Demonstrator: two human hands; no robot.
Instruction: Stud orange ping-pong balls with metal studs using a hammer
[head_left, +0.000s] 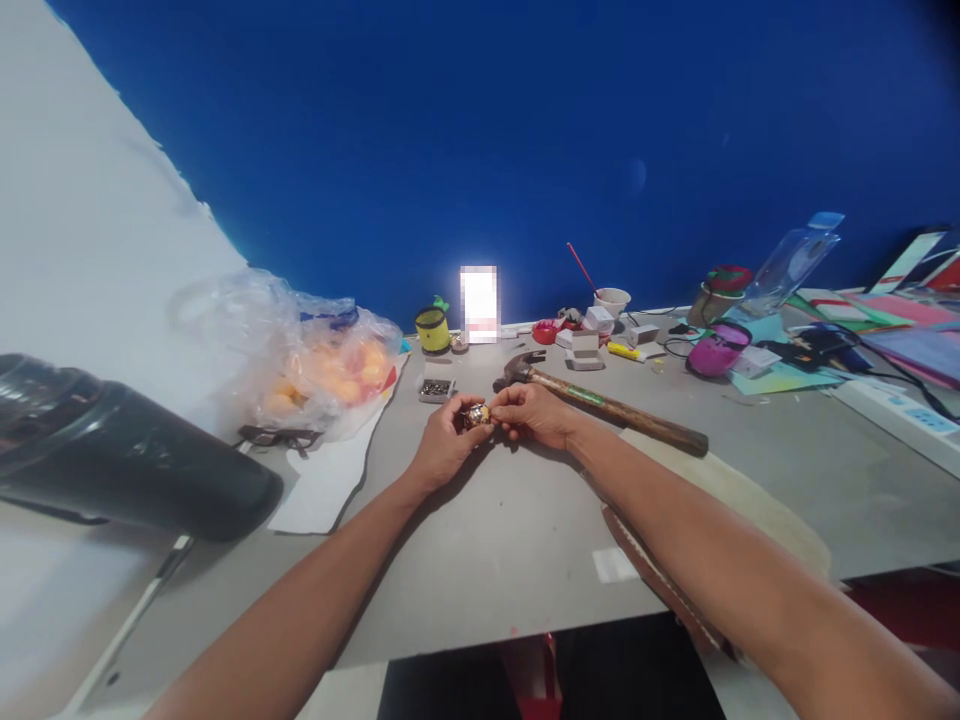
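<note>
The left hand (pixel 448 440) grips a shiny ball (pixel 478 415), gold and silver in tone, thumb on the near side and fingers curled around it, just above the table (pixel 465 560). The right hand (pixel 536 415) meets it from the right, thumb and fingers drawn together at the ball's edge (whether they pinch the ball or some small piece, I cannot tell). Just beyond the left hand sits an open box (pixel 436 388) of small dark bits. A hammer (pixel 604 402) lies beyond the right wrist, its head toward the middle and its wooden handle slanting to the right. Farther back are a yellow pot (pixel 433 331), a yellow tube (pixel 626 352) and a cup (pixel 613 302) with a red stick (pixel 583 270) leaning in it. To the left rests a clear bag (pixel 345 360) of orange round things.
</note>
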